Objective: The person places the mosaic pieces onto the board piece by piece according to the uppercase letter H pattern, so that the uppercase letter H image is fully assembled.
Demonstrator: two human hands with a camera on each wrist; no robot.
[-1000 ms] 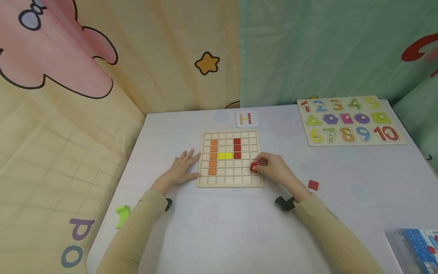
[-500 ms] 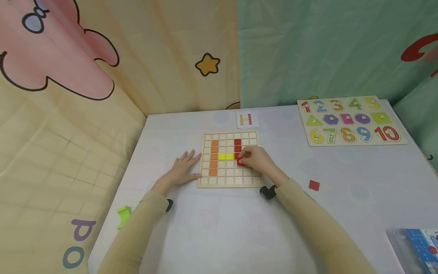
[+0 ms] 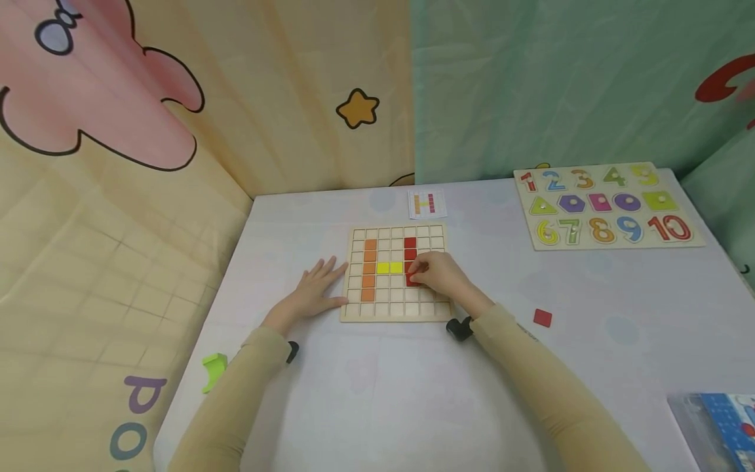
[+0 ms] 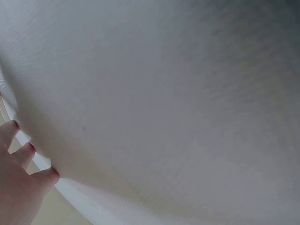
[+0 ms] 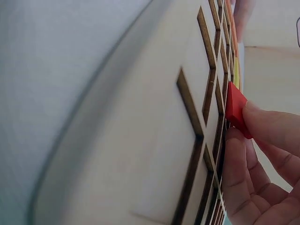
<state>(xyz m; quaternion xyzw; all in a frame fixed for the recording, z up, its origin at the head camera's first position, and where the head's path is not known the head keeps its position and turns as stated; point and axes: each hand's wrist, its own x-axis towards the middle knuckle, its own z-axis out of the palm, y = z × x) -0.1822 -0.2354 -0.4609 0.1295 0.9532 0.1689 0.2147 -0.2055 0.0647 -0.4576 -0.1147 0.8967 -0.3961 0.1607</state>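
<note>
A wooden grid board (image 3: 390, 315) lies on the table, with a column of orange tiles (image 3: 368, 267), two yellow tiles (image 3: 390, 267) and a column of red tiles (image 3: 409, 248) in its cells. My right hand (image 3: 442, 274) pinches a red square tile (image 5: 237, 110) between thumb and fingers, just below the red column. In the right wrist view the tile is tilted, one edge down at the grid. My left hand (image 3: 309, 292) rests spread on the table, thumb and index fingertips at the board's left edge. Only part of the left hand shows in the left wrist view.
Behind the board lies a small pattern card (image 3: 427, 204). One loose red tile (image 3: 542, 318) lies right of the board. A number-and-shape puzzle board (image 3: 610, 206) sits at the back right, a blue package (image 3: 728, 426) at the front right, a green curved piece (image 3: 215, 372) at the left.
My right hand has moved left across the board with the red tile, from the right edge to below the red column, and has stayed there since. The left hand has not moved.
</note>
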